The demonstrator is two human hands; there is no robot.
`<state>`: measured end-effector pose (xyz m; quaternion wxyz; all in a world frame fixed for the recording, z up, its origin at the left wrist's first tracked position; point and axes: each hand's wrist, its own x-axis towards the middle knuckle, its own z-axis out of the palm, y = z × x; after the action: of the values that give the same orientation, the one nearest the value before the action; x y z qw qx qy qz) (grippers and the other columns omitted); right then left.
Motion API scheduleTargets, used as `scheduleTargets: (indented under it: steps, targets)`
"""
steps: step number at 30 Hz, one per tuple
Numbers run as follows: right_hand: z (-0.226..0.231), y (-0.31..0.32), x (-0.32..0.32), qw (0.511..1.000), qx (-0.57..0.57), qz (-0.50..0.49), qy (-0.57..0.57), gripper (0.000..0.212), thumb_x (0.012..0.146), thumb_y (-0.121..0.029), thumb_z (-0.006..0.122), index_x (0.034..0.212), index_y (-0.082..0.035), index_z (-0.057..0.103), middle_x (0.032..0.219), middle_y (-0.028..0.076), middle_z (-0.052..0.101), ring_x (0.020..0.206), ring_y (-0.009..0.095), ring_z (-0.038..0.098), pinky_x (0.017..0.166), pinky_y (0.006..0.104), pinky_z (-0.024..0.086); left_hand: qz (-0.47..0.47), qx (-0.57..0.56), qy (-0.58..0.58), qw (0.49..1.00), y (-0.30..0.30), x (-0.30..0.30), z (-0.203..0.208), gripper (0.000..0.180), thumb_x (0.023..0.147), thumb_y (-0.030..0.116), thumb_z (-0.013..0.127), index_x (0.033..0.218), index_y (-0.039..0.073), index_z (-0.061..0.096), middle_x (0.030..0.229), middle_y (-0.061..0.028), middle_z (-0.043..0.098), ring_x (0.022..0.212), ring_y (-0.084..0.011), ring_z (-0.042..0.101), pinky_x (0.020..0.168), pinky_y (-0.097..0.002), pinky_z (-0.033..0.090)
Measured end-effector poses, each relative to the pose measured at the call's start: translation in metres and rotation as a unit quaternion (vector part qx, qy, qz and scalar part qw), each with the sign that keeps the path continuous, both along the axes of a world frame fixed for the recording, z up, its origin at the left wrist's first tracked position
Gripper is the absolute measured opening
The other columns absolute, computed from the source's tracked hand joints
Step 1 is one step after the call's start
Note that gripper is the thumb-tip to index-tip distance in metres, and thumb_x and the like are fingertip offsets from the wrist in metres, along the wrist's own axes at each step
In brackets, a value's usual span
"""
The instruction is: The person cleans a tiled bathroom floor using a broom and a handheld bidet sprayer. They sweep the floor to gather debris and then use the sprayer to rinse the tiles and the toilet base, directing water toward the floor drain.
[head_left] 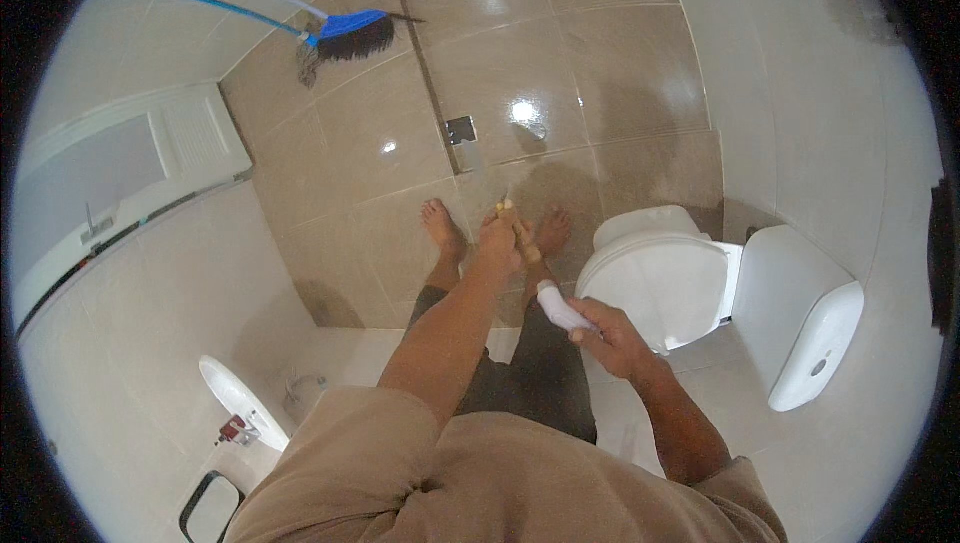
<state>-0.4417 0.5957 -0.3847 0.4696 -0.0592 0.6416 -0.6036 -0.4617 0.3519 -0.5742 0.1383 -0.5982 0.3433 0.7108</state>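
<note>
Out in front of me, above my bare feet [445, 226], my left hand [497, 241] is closed around a slim tan stick-like object [526, 243]. Yellowish tips show just beyond my fingers, and its exact kind is unclear. My right hand [615, 338], lower and to the right, grips a pale pinkish-white bottle-like object [565, 308]. Its narrower end points up and left toward the tan object, with a gap between them. The fingers partly cover its lower end.
A white toilet [660, 278] with its lid down stands close on the right. Ahead, a square floor drain [461, 130] sits in wet brown tiles. A blue broom [350, 35] leans at upper left. A white door [120, 173] and small washbasin [240, 403] are on the left.
</note>
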Motion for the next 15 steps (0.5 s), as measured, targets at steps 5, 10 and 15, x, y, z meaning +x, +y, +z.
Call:
scheduleTargets:
  steps: [5,10,15]
  targets:
    - [0.039,-0.015,-0.001,0.999,-0.027,-0.020,0.022,0.049,0.098,-0.032,0.064,0.135,0.000,0.057,0.115,0.015,0.065,0.103,0.025,0.061,0.093,0.0380,0.047,0.062,0.018,0.012,0.998,-0.007,-0.005,-0.004,0.022,0.100,0.026,0.061,0.111,0.007,0.056,0.088,-0.0114,0.060,0.077,-0.0282,0.064,0.066,-0.0465,0.056]
    - [0.048,-0.037,-0.006,0.999,0.004,0.025,-0.039,0.048,0.098,-0.032,0.064,0.135,-0.001,0.058,0.130,0.018,0.064,0.120,0.028,0.061,0.104,0.0394,0.045,-0.261,-0.092,-0.045,0.960,-0.051,0.036,-0.066,0.032,0.100,0.034,0.058,0.115,0.006,0.061,0.090,-0.0147,0.065,0.082,-0.0307,0.065,0.070,-0.0502,0.056]
    - [0.058,-0.050,0.002,0.996,0.077,-0.009,-0.041,0.050,0.099,-0.037,0.062,0.135,-0.002,0.058,0.116,0.013,0.066,0.100,0.023,0.063,0.092,0.0357,0.050,-0.473,-0.209,-0.063,0.854,-0.093,0.075,-0.064,0.030,0.094,0.033,0.063,0.112,0.009,0.065,0.094,-0.0157,0.066,0.084,-0.0298,0.066,0.072,-0.0493,0.054]
